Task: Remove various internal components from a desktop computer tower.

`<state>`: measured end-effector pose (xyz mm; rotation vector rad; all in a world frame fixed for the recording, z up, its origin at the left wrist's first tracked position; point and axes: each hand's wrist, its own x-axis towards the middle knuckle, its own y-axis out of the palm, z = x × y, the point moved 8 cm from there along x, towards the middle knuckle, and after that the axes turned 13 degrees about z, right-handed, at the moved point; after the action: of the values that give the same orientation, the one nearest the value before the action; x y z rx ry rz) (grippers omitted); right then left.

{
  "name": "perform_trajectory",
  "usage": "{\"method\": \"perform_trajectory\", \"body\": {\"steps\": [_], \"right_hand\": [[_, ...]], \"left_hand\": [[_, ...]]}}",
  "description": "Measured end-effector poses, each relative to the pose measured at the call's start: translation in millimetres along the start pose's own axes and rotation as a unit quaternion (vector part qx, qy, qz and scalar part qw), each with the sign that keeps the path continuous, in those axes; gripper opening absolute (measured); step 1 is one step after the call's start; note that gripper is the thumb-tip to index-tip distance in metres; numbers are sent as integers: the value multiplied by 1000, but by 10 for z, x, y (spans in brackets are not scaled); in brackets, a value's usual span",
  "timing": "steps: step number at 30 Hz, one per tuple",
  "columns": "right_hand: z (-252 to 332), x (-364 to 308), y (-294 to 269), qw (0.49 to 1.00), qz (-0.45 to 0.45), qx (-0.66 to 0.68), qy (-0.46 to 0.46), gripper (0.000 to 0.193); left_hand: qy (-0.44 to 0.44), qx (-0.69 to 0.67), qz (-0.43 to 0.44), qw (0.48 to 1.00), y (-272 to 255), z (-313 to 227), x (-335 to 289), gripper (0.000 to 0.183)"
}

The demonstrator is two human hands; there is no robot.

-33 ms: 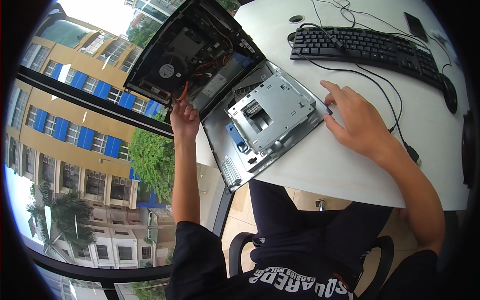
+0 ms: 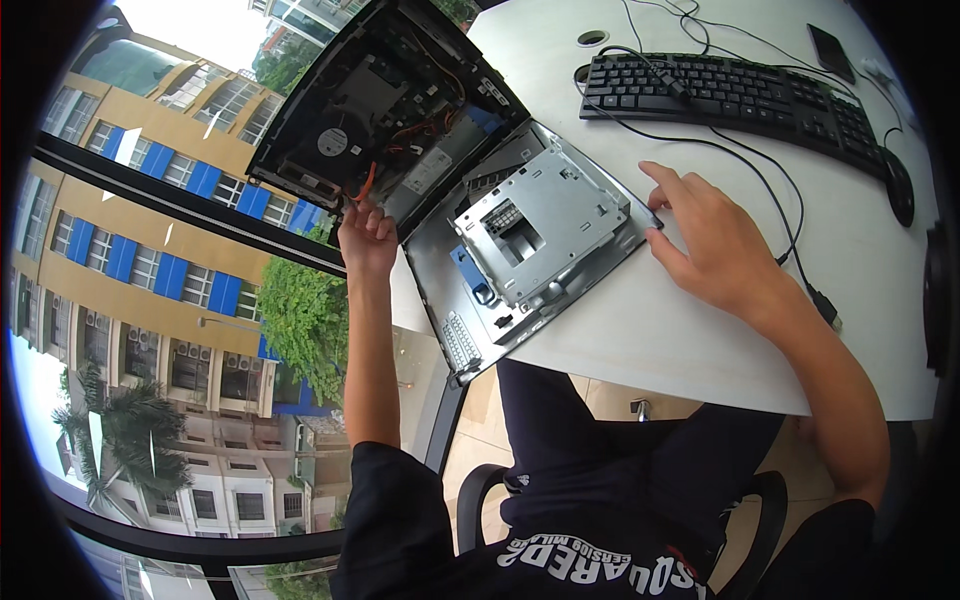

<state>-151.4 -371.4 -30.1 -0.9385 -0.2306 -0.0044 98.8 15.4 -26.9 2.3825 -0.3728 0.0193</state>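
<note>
An opened desktop computer case stands at the table's left edge. Its black half [image 2: 375,110], with a fan, circuit board and wires, is tilted up. A silver metal half [image 2: 545,240] with a raised drive bracket lies flat. My left hand [image 2: 368,238] is at the lower edge of the black half, its fingers curled closed around the end of an orange cable [image 2: 367,183]; the exact grip is partly hidden. My right hand [image 2: 715,245] rests at the right corner of the metal half, thumb and a finger on either side of that corner, index finger stretched out.
A black keyboard [image 2: 735,95] with loose cables lies at the back right, beside a black mouse [image 2: 898,190] and a phone [image 2: 831,52]. A cable plug [image 2: 824,306] lies past my right wrist. A window [image 2: 150,250] borders the left side.
</note>
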Motion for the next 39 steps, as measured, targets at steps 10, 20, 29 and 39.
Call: {"method": "perform_trajectory", "body": {"steps": [10,20,29,39], "right_hand": [[-23,-9,18,1000,14,-2,1,59],[35,-27,-16,999,-26,-12,-34,54],[18,3,-24,998,-43,27,-23,49],[303,-91,-304,970,-176,52,-163,29]], "left_hand": [[22,-27,8,999,152,14,-11,23],[-25,-7,147,989,906,150,-329,26],[54,250,79,964,1308,65,-680,28],[-100,236,381,888,2230,932,-793,34]]}}
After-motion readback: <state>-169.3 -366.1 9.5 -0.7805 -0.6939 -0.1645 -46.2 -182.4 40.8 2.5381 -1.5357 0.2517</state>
